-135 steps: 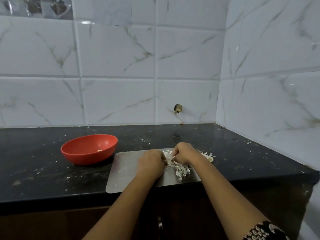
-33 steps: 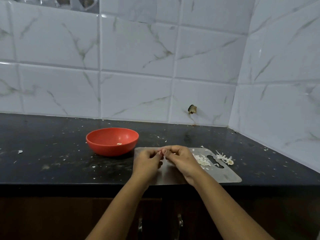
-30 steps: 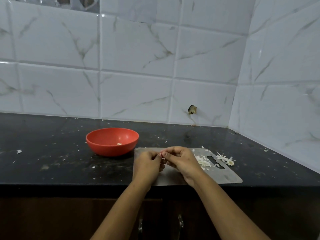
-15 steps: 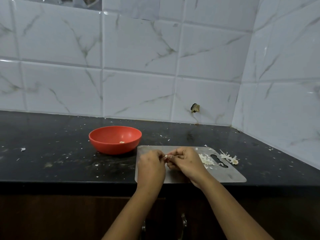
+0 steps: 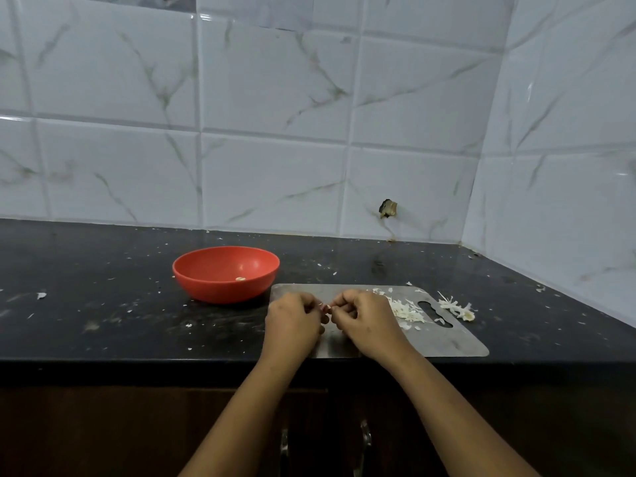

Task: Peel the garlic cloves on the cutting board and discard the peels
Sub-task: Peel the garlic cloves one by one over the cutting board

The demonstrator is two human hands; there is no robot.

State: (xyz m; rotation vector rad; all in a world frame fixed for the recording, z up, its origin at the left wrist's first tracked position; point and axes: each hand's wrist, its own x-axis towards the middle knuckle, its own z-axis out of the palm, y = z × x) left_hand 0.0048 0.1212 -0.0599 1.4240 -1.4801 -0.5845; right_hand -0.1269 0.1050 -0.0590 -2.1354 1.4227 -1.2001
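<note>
**Both hands pinch a garlic clove over the cutting board**

The left hand (image 5: 292, 321) and the right hand (image 5: 366, 321) are drawn together above the left half of the cutting board (image 5: 454, 342), fingers curled, fingertips meeting. Between them they pinch a garlic clove (image 5: 327, 307), of which only a small pale speck shows. It is too small and too covered to tell which way it points or how its long axis runs.

The cutting board is a flat grey sheet lying at the front edge of the black counter (image 5: 103, 304). Its long axis runs left to right, and its handle slot (image 5: 435, 315) is at the right end. A heap of pale peels (image 5: 407, 309) lies on the board just to the right of the right hand, reaching the slot. A stringy garlic stem (image 5: 457, 308) lies on the counter just beyond the board's right far corner.

A red bowl (image 5: 225, 273) stands upright on the counter just beside the board's left far corner, with one small pale bit (image 5: 240, 278) inside. Pale flecks are scattered over the counter. White marbled tiles (image 5: 275, 98) cover the walls behind and to the right.

No brand, label or readable writing shows on anything.
</note>
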